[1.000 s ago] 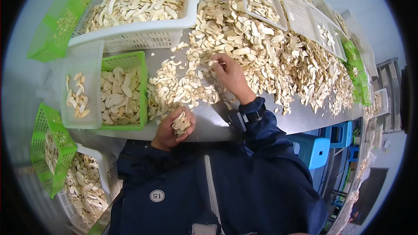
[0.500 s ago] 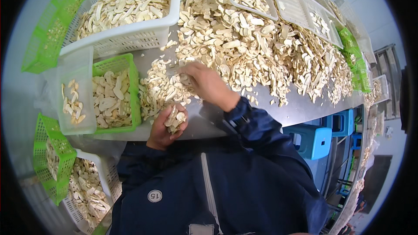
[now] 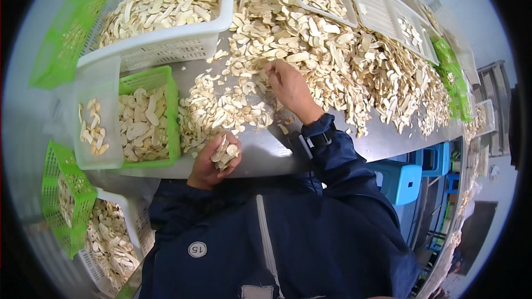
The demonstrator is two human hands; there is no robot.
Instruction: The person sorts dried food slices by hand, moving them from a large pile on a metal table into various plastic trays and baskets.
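Note:
Close to the table's near edge, my left hand is curled around a small handful of pale dried mushroom slices. My right hand reaches over the big heap of mushroom slices, its fingers curled in at the heap's near left side. Whatever lies between those fingertips is hidden. Between the two hands spreads a smaller, looser pile of slices on the metal table. Left of this pile stands a green basket holding larger slices.
A white tray with a few narrow slices overlaps the green basket. Behind it stands a large white crate full of slices. White trays rest on the heap's far side. A blue stool is below the table at right.
My right hand has moved right and slightly away, from the small pile to the big heap, and more slices lie where it was. My left hand has barely shifted, still holding its handful.

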